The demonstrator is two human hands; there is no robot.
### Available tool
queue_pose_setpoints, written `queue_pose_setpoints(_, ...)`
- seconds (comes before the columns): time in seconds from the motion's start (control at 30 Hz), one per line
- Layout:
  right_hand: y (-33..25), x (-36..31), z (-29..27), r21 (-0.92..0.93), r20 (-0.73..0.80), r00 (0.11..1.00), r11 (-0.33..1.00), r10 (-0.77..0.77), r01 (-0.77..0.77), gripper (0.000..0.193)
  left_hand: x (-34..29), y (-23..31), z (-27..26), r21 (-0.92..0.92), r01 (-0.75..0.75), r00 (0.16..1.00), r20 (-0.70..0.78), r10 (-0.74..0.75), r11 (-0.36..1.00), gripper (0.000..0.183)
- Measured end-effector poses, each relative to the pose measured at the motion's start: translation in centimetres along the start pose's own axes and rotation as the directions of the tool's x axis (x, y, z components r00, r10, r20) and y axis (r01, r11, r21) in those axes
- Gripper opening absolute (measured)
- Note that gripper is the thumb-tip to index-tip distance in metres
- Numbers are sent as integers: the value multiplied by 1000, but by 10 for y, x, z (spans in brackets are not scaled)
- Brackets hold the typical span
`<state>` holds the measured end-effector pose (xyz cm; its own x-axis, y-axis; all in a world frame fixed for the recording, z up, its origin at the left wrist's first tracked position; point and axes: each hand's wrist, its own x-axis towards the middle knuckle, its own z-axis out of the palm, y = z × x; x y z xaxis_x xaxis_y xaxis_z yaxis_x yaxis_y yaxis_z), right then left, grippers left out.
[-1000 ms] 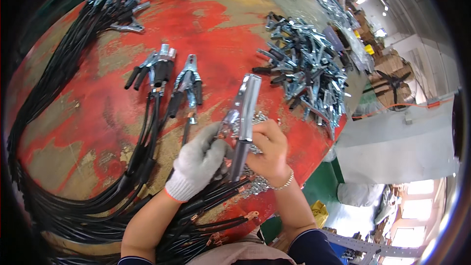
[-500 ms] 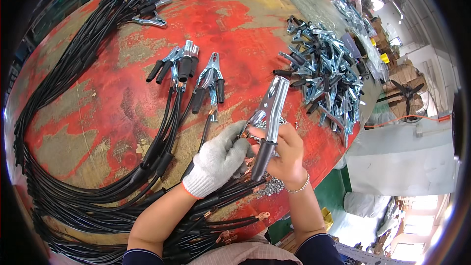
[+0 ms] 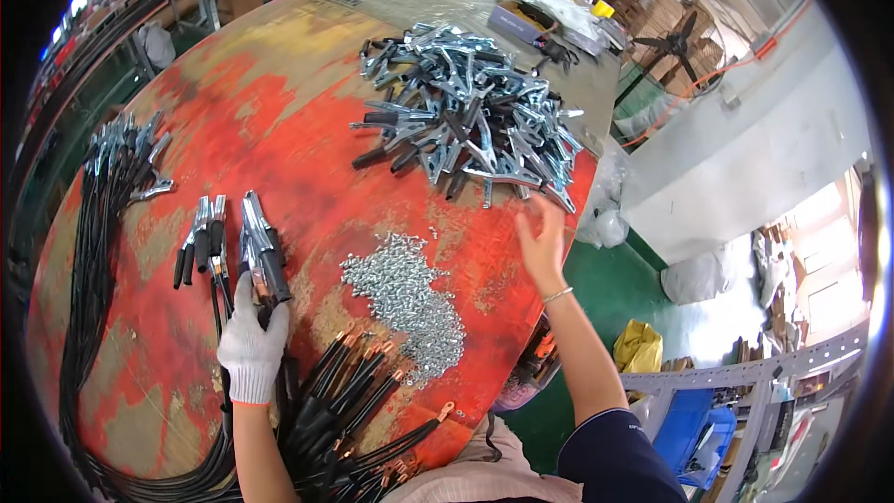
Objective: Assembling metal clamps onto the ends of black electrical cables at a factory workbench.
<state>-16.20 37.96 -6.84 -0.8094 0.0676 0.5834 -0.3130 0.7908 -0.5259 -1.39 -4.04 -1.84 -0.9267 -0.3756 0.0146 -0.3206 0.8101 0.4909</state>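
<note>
My left hand (image 3: 252,345), in a white knit glove, is closed round the cable end of a metal spring clamp (image 3: 264,247) with black handle sleeves. This clamp lies beside several others (image 3: 203,233) wired to black cables. Bare and with fingers apart, my right hand (image 3: 543,240) is at the near right edge of a heap of loose spring clamps (image 3: 466,112); whether its fingertips touch one I cannot tell. Between my hands a pile of small silvery screws (image 3: 405,303) is spread on the table. Black cables with copper lugs (image 3: 349,382) lie close to my body.
The red, worn tabletop (image 3: 307,149) curves away ahead. A bundle of cables with clamps (image 3: 112,168) runs along the left side. Beyond the heap stand an open box (image 3: 521,20) and a large fan (image 3: 675,42). A yellow bag (image 3: 639,346) is on the green floor at right.
The clamp that was between both hands is now down at left beside the wired ones, my left hand on its cable. My right hand has let go and moved right to the clamp heap. The view has turned.
</note>
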Motion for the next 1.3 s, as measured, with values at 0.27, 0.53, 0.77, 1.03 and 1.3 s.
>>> queue_pose_setpoints(0.27, 109, 35, -19, -391, 25, 964, 890, 266, -235, 38, 8, 9, 7, 479, 98, 986, 72, -150, 872, 37)
queue_pose_setpoints(0.53, 139, 69, -90, -123, 357, 892, 960, 279, -251, 29, -34, 22, -19, 213, -254, 960, -60, 272, 943, 20)
queue_pose_setpoints(0.77, 52, 41, -105, 536, 359, 827, 630, 433, -562, 35, -46, 24, -6, 176, -350, 914, 277, 295, 920, 20)
queue_pose_setpoints(1.03, -46, -11, -86, 744, 543, 805, 309, 239, -593, 40, -28, 36, 26, 488, -401, 867, 475, 149, 776, 21)
queue_pose_setpoints(1.3, -70, -48, -71, 789, 610, 774, -36, 167, -614, 48, -41, 31, 1, 183, -83, 923, 385, 6, 980, 18)
